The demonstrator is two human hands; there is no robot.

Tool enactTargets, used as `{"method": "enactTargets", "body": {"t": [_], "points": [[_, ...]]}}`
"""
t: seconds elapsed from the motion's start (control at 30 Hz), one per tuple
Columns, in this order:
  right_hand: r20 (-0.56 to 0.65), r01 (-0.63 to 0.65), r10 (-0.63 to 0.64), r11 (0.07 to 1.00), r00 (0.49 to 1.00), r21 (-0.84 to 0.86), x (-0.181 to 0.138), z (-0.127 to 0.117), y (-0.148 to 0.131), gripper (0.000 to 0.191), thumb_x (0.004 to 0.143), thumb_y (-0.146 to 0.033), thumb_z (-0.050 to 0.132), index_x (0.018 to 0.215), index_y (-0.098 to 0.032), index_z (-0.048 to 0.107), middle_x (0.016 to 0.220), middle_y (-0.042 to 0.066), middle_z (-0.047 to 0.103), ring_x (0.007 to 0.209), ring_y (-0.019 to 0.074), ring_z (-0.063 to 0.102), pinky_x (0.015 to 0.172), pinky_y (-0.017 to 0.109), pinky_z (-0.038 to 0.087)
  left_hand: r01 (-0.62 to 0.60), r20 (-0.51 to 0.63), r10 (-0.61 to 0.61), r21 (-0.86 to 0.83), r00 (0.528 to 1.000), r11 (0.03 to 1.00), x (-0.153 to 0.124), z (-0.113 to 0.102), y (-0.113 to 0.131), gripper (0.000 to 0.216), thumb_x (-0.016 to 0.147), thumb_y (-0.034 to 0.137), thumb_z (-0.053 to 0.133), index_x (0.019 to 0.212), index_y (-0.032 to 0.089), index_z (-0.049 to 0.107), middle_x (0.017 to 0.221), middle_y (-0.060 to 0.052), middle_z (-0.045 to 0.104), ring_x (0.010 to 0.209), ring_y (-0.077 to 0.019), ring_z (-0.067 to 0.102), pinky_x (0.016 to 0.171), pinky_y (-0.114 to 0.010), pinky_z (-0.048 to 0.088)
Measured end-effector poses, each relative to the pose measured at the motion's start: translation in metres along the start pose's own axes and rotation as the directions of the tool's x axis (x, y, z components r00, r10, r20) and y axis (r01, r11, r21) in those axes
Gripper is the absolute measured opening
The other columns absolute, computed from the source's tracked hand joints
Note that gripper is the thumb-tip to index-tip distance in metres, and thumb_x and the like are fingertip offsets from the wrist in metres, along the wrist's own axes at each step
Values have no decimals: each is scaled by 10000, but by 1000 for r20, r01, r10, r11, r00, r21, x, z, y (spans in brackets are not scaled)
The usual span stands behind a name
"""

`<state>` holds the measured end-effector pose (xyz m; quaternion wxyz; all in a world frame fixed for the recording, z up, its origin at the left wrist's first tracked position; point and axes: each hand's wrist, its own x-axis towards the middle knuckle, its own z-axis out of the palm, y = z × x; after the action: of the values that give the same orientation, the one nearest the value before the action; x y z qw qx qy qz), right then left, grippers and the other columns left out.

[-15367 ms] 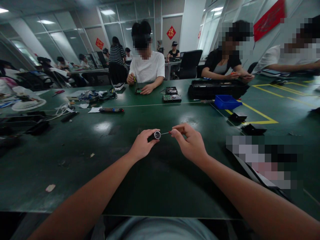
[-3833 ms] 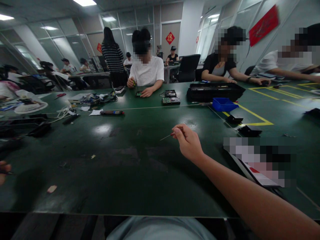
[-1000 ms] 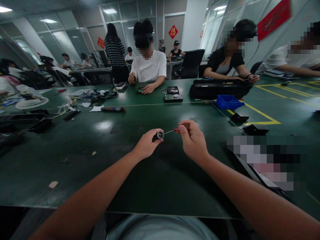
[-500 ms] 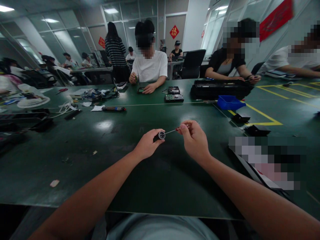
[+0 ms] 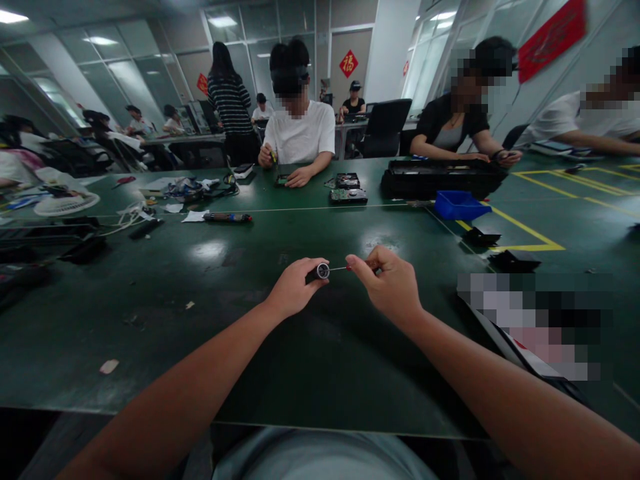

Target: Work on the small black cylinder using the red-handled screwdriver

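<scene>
My left hand (image 5: 293, 291) is closed round a small black cylindrical part (image 5: 320, 271) with a shiny round face, held just above the green table (image 5: 240, 333). My right hand (image 5: 390, 287) pinches a thin screwdriver (image 5: 350, 268) with a red handle. Its metal tip points left and meets the round face of the part. Both hands hover over the middle of the table, close together.
Across the table a person in a white shirt (image 5: 299, 137) works on a circuit board. A black case (image 5: 440, 177), a blue bin (image 5: 460, 205), hard drives (image 5: 347, 195), small black parts (image 5: 513, 259) and cables (image 5: 193, 190) lie about. A white fan (image 5: 65, 203) sits far left.
My right hand has dropped slightly, so the screwdriver now lies more level against the part. Nearly four seconds ago my left hand was off at the left edge; it is back holding the part.
</scene>
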<state>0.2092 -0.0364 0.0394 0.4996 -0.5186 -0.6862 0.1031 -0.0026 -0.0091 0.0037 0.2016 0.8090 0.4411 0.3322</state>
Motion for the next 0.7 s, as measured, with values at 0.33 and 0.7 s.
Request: {"method": "enactTargets", "body": {"t": [0.33, 0.7], "points": [[145, 203, -222, 970, 964, 133, -2, -3, 0, 98, 945, -263, 542, 953, -219, 630, 894, 51, 690, 830, 201, 663, 757, 345, 504, 17, -20, -17, -3, 1000, 1000, 1, -2, 2, 345, 897, 236, 690, 1236, 230, 630, 1190, -47, 668, 1128, -227, 604, 1023, -405, 457], [156, 97, -105, 993, 982, 63, -3, -5, -8, 233, 986, -295, 446, 1125, -231, 621, 769, 21, 677, 628, 179, 606, 598, 311, 422, 18, -2, -18, 16, 1000, 1000, 0, -3, 3, 347, 904, 253, 676, 1248, 249, 627, 1172, -43, 666, 1109, -233, 602, 998, -413, 469]]}}
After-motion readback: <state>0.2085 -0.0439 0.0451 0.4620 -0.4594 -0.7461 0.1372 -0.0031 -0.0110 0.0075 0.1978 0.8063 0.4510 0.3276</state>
